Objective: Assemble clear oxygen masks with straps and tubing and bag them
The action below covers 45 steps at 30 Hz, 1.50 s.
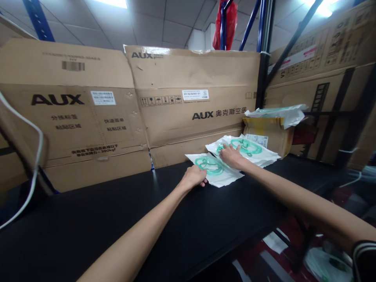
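Observation:
Two flat white pouches with coiled green tubing inside lie on the black table (117,219) at the far right. My left hand (194,177) rests on the near edge of the nearer pouch (219,172), fingers curled down onto it. My right hand (232,155) lies across the gap between the pouches, its fingers stretched onto the farther pouch (252,150).
Large AUX cardboard boxes (176,102) stand as a wall behind the table. A small open carton (272,135) with more bagged items sits right of the pouches. Dark shelf posts (263,70) rise at right. A white cable (35,168) hangs at left. Bags lie on the floor below right.

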Each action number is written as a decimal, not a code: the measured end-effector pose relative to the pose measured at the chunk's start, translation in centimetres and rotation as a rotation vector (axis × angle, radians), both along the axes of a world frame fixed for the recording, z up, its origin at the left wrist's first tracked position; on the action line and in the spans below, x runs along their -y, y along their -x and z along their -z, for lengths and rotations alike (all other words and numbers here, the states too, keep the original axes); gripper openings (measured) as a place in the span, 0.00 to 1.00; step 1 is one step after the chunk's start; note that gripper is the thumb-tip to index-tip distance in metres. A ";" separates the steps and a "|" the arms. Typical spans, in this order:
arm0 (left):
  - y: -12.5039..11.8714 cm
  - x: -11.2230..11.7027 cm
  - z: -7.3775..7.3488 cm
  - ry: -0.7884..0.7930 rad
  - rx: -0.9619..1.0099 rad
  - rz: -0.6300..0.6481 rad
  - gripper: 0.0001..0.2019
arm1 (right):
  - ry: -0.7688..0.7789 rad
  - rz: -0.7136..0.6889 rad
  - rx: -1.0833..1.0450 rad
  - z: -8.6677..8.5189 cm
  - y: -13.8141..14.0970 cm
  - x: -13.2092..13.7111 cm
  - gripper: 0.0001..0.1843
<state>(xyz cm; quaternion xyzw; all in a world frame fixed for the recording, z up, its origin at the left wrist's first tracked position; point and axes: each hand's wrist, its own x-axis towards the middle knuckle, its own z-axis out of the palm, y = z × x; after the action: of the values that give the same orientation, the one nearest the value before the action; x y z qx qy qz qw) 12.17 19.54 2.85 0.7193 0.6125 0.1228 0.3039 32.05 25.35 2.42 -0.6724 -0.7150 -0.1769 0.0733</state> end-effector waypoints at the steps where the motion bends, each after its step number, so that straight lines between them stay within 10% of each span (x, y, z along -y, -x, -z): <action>1: 0.5 0.5 -0.1 -0.012 -0.012 -0.003 0.16 | -0.001 0.012 -0.001 -0.1 0.1 -0.1 0.20; 16: 9.3 9.9 -3.0 -0.399 -0.308 -0.020 0.28 | -0.075 -0.124 -0.186 -1.2 1.3 2.3 0.21; 23: 8.5 5.1 -3.4 -0.620 -0.266 0.219 0.12 | -0.276 -0.529 -0.330 -0.8 0.5 16.1 0.24; 28: 6.8 0.1 -2.0 -0.594 -0.268 0.337 0.15 | -0.076 -0.876 -0.462 1.5 2.4 23.6 0.20; 45: 12.6 0.1 -1.1 -0.352 -0.346 0.372 0.23 | 0.417 -0.611 -0.490 2.5 5.9 18.2 0.35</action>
<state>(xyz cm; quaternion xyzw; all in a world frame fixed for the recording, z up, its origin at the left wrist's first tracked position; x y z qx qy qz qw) -0.40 19.43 3.93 0.8709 0.4823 0.0449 0.0832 26.20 7.15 -0.09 -0.4529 -0.8627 0.1656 0.1525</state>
